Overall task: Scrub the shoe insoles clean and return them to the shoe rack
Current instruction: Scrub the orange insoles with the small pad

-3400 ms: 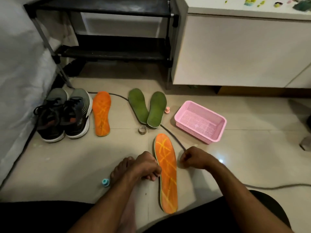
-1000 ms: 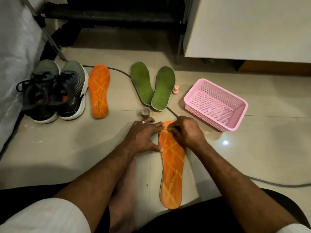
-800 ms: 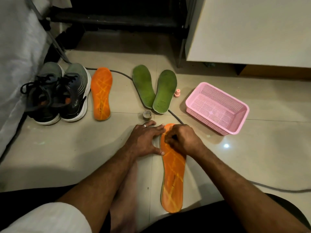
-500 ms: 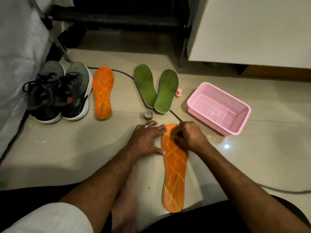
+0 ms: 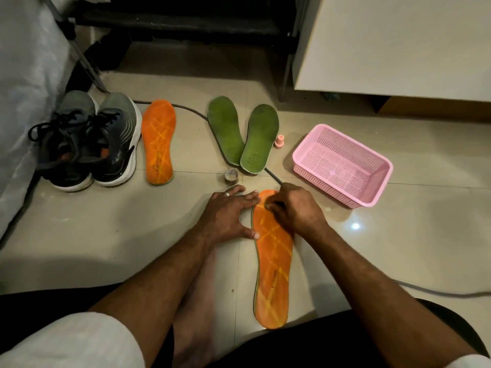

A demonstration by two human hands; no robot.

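An orange insole (image 5: 273,261) lies lengthwise on the tiled floor in front of me. My right hand (image 5: 295,208) is curled over its toe end, fingers closed on a small scrubbing piece that is mostly hidden. My left hand (image 5: 228,216) lies flat with fingers spread on the floor beside it, thumb and fingertip touching the insole's left edge. A second orange insole (image 5: 158,142) and two green insoles (image 5: 225,128) (image 5: 259,138) lie farther back. The black shoe rack (image 5: 186,19) stands at the top.
A pair of dark sneakers (image 5: 87,139) sits at the left beside a white cover. A pink basket (image 5: 324,183) stands at the right, a small pink cap (image 5: 279,141) and a tape roll (image 5: 231,176) near the green insoles. A cable (image 5: 438,293) crosses the floor. A white cabinet (image 5: 398,43) is at the back right.
Both hands moved up from the insole's sides to its toe end. The left hand flattened beside it, and the right hand shifts slightly back and forth over the toe.
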